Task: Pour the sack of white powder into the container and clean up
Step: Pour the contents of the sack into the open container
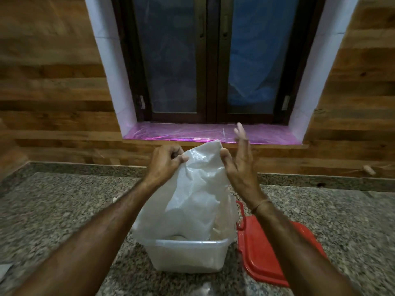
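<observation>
Sack (pixel 192 199) hangs upended over the container (pixel 188 259), mouth down inside its rim. My left hand (pixel 165 162) grips the sack's top corner, fingers curled on it. My right hand (pixel 239 163) is flat, fingers straight, beside the other top corner and gripping nothing. To do this well I'd lift the top, pat the side and leave the mouth inside the rim. Count: one sack, one container, one red lid (pixel 263 248) just right of the container, two hands.

Home kitchen: speckled grey granite table (pixel 64 210), wood-plank wall panelling (pixel 53 92), dark-framed double window (pixel 211 60), pink-lined sill (pixel 192 133).
</observation>
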`<control>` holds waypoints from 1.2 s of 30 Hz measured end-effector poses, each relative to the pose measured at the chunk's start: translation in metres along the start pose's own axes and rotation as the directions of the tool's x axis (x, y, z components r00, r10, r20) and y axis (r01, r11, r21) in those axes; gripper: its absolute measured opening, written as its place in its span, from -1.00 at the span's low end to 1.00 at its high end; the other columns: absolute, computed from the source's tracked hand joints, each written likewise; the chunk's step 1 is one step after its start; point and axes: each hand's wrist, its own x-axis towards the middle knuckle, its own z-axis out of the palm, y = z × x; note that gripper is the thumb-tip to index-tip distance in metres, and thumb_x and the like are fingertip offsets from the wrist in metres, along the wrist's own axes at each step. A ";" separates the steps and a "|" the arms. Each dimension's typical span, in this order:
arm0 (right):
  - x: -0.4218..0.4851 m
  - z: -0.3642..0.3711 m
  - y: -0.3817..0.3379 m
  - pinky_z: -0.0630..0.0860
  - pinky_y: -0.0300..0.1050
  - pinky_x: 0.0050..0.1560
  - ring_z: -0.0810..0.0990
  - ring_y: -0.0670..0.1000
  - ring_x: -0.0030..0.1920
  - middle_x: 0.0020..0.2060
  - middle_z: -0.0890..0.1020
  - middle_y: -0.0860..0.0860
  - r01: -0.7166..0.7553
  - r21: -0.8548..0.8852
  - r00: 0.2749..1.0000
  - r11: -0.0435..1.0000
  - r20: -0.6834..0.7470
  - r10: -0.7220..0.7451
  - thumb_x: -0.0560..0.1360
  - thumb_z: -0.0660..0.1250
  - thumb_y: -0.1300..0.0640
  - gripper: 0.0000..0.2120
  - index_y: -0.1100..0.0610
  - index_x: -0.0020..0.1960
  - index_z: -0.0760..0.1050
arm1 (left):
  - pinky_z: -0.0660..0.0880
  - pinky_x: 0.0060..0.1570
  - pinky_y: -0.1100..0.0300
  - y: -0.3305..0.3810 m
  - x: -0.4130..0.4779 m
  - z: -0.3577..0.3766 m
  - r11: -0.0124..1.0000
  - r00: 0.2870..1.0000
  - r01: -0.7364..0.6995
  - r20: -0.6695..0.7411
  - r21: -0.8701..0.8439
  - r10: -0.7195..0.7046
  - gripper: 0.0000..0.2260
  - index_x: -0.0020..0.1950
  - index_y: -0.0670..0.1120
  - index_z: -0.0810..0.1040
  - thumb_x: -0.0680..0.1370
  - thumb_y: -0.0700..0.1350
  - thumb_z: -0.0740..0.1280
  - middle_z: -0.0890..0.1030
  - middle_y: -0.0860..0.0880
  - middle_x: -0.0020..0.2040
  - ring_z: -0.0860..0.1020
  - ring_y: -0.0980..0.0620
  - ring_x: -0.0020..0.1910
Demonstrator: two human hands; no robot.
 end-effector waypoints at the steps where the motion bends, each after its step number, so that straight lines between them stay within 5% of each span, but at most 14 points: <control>1: 0.006 0.004 -0.012 0.27 0.00 0.54 0.22 -0.09 0.61 0.65 0.19 -0.06 0.128 -0.089 0.991 0.988 0.050 -0.124 0.64 0.26 -0.21 -0.24 -0.05 0.70 0.00 | 0.40 -0.36 0.28 0.003 -0.001 0.002 1.000 1.000 -0.012 0.019 0.000 0.012 -0.81 -0.27 -0.08 0.61 0.51 -0.09 0.50 0.63 -0.02 -0.29 0.48 0.17 -0.35; 3: 0.017 0.010 -0.021 0.10 0.22 0.61 0.11 -0.03 0.67 0.69 0.06 -0.08 0.338 -0.314 0.938 0.887 0.192 -0.289 0.65 0.19 -0.25 -0.25 0.02 0.71 0.02 | 0.38 -0.37 0.29 0.006 -0.003 0.005 1.000 0.999 -0.025 0.043 0.009 0.025 -0.82 -0.27 -0.09 0.62 0.50 -0.10 0.51 0.61 0.00 -0.32 0.46 0.17 -0.37; 5: 0.026 0.013 -0.017 0.05 0.36 0.60 0.27 0.01 0.62 0.64 0.28 -0.03 0.448 -0.515 0.875 0.731 0.423 -0.238 0.68 0.10 -0.27 -0.40 -0.02 0.63 0.27 | 0.38 -0.35 0.22 0.006 -0.003 0.006 0.999 0.998 -0.043 0.051 0.018 0.042 -0.83 -0.26 -0.09 0.63 0.49 -0.10 0.53 0.59 0.02 -0.35 0.45 0.16 -0.37; 7: 0.030 0.012 -0.012 0.18 0.36 0.53 0.62 0.01 0.23 0.23 0.69 -0.02 0.482 -0.594 0.816 0.644 0.573 -0.083 0.67 0.17 -0.18 -0.65 -0.06 0.26 0.61 | 0.42 -0.32 0.15 0.005 -0.006 0.007 0.998 0.996 -0.055 0.073 0.039 0.053 -0.84 -0.25 -0.07 0.65 0.47 -0.07 0.55 0.59 0.02 -0.37 0.46 0.13 -0.38; 10: 0.030 0.010 -0.009 0.47 0.16 0.29 0.55 0.02 -0.22 -0.23 0.68 -0.07 0.477 -0.595 0.811 0.647 0.582 -0.062 0.57 0.30 0.12 -0.88 -0.01 -0.07 0.60 | 0.45 -0.31 0.11 0.006 -0.011 0.014 0.997 0.996 -0.057 0.077 0.056 0.053 -0.80 -0.27 -0.06 0.63 0.46 -0.03 0.56 0.55 0.05 -0.39 0.45 0.13 -0.37; 14: 0.023 0.010 -0.007 0.61 -0.02 -0.12 0.66 0.05 -0.12 -0.13 0.72 -0.06 0.311 -0.502 0.833 0.807 0.553 0.023 0.58 0.35 0.15 -0.88 -0.05 0.04 0.61 | 0.52 -0.28 0.02 0.009 -0.015 0.019 0.995 0.996 -0.068 0.067 0.078 0.063 -0.76 -0.28 -0.04 0.57 0.48 0.00 0.55 0.54 0.04 -0.37 0.44 0.13 -0.36; 20: 0.024 -0.003 0.010 0.65 -0.01 -0.02 0.69 -0.05 -0.08 -0.17 0.72 -0.10 -0.017 -0.335 0.915 0.942 0.374 0.150 0.60 0.41 0.07 -0.88 -0.04 -0.12 0.64 | 0.50 -0.19 0.10 -0.020 -0.021 -0.014 0.971 0.981 -0.013 0.190 0.237 -0.033 -0.77 -0.14 0.02 0.64 0.48 0.16 0.49 0.66 0.11 -0.22 0.61 0.10 -0.21; 22: 0.019 0.004 0.006 0.63 0.07 0.12 0.70 0.01 0.07 0.02 0.74 -0.04 0.048 -0.365 0.929 0.930 0.359 0.093 0.60 0.40 0.07 -0.92 -0.02 0.04 0.67 | 0.45 -0.26 0.11 -0.028 -0.023 -0.021 0.960 0.982 0.014 0.180 0.279 -0.066 -0.73 -0.29 0.00 0.55 0.45 0.08 0.54 0.60 0.08 -0.33 0.57 0.03 -0.28; 24: 0.017 0.014 -0.003 0.42 0.22 0.41 0.54 0.10 0.39 0.39 0.56 0.03 0.233 -0.512 0.934 0.827 0.356 -0.043 0.63 0.34 -0.02 -0.64 -0.01 0.41 0.52 | 0.39 -0.30 0.12 -0.024 -0.023 -0.019 0.948 0.986 0.025 0.150 0.317 -0.076 -0.67 -0.36 -0.01 0.48 0.43 0.07 0.56 0.56 0.06 -0.38 0.53 0.01 -0.32; 26: 0.017 0.024 -0.016 0.22 0.30 0.49 0.42 0.09 0.51 0.51 0.44 0.05 0.357 -0.526 0.882 0.772 0.461 -0.094 0.65 0.28 -0.15 -0.44 -0.02 0.59 0.31 | 0.37 -0.29 0.13 -0.016 -0.024 -0.019 0.950 0.991 0.019 0.118 0.312 -0.059 -0.71 -0.34 0.00 0.52 0.43 0.06 0.56 0.57 0.06 -0.37 0.54 0.03 -0.30; 29: 0.017 0.034 -0.020 0.45 0.04 0.15 0.65 0.10 0.20 0.20 0.69 0.01 0.392 -0.469 0.767 0.792 0.642 0.000 0.60 0.38 -0.14 -0.63 -0.03 0.36 0.54 | 0.44 -0.29 0.12 -0.007 -0.027 -0.021 0.960 0.992 0.001 0.120 0.279 -0.036 -0.78 -0.23 -0.03 0.63 0.44 0.07 0.56 0.63 0.05 -0.32 0.59 0.05 -0.28; 32: 0.017 0.038 -0.016 0.52 -0.03 -0.07 0.68 0.07 -0.03 -0.09 0.73 -0.04 0.286 -0.411 0.851 0.866 0.523 -0.033 0.56 0.46 0.00 -0.91 -0.02 0.03 0.64 | 0.53 -0.18 0.06 -0.009 -0.030 -0.031 0.952 0.992 0.008 0.117 0.307 -0.046 -0.76 -0.17 -0.01 0.64 0.47 0.15 0.51 0.66 0.07 -0.25 0.62 0.06 -0.21; 36: 0.024 0.038 -0.006 0.39 -0.11 -0.17 0.61 0.00 -0.14 -0.22 0.66 -0.09 0.154 -0.389 0.917 0.908 0.399 0.015 0.59 0.42 0.05 -0.91 0.01 -0.06 0.66 | 0.58 -0.03 0.04 -0.040 -0.043 -0.071 0.928 0.955 0.149 0.193 0.343 -0.224 -0.68 0.02 0.08 0.61 0.48 0.29 0.45 0.67 0.10 -0.03 0.63 0.06 -0.06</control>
